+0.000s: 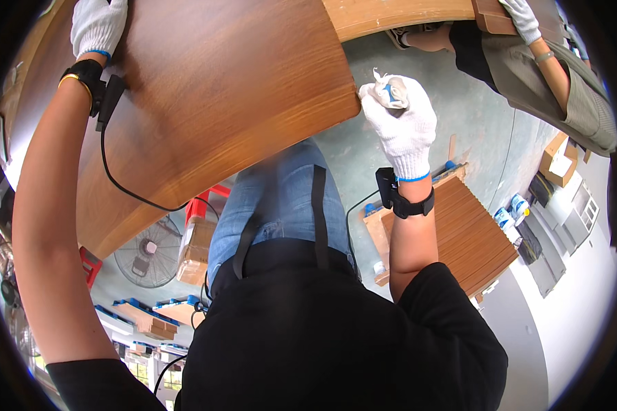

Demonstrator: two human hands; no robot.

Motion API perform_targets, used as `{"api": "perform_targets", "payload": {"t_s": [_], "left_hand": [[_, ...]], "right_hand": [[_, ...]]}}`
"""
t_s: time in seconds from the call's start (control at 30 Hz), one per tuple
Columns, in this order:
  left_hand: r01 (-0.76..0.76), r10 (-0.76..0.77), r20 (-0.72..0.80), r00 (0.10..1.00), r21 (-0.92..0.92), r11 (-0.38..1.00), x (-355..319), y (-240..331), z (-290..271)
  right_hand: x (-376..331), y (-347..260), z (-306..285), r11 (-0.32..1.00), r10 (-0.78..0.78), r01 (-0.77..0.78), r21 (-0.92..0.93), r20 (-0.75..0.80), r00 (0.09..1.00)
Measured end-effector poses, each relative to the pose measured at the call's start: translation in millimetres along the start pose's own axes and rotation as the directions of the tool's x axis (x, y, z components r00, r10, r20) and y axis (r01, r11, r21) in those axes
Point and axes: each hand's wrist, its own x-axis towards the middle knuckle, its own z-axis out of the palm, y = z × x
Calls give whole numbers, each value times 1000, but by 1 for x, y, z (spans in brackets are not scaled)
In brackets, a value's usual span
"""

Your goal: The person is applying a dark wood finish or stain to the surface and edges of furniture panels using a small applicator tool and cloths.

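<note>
A large brown wood-grain panel (233, 75) with a rounded corner lies before me. My left hand (99, 27), in a white knit glove, rests on the panel's far left part; its fingers look laid out flat, with their tips cut off by the picture's edge. Just off the panel's right corner, my right hand (408, 127), gloved alike, is closed around a wadded whitish cloth (391, 92) with a blue patch. The cloth's crumpled end sticks out above the fist. A black device with a cable is strapped to each wrist.
Another person's gloved hand (523, 20) rests on a brown board (493, 17) at the far right. Stacked brown panels (459, 233) stand low on my right. A floor fan (147, 253) and a cardboard box (195, 250) are under the panel's near left edge. A black cable (127, 188) crosses the panel.
</note>
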Motion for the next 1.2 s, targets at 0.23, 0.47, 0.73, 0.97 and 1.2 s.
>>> {"api": "perform_targets", "payload": {"t_s": [0.23, 0.47, 0.73, 0.97, 1.2], "left_hand": [[7, -7, -4, 1000, 0, 1000, 0, 1, 1], [31, -31, 5, 1000, -19, 999, 0, 1, 0], [24, -24, 5, 1000, -15, 1000, 0, -2, 2], [21, -21, -4, 1000, -6, 1000, 0, 0, 2], [7, -7, -11, 1000, -3, 1000, 1, -1, 3]], "right_hand": [[2, 2, 3, 986, -48, 41, 163, 37, 998], [11, 4, -4, 954, -50, 33, 297, 49, 998], [-2, -13, 0, 996, 30, -30, 89, 0, 1000], [2, -18, -5, 998, 25, -25, 63, 10, 1000], [4, -7, -5, 995, 87, -87, 45, 2, 996]]}}
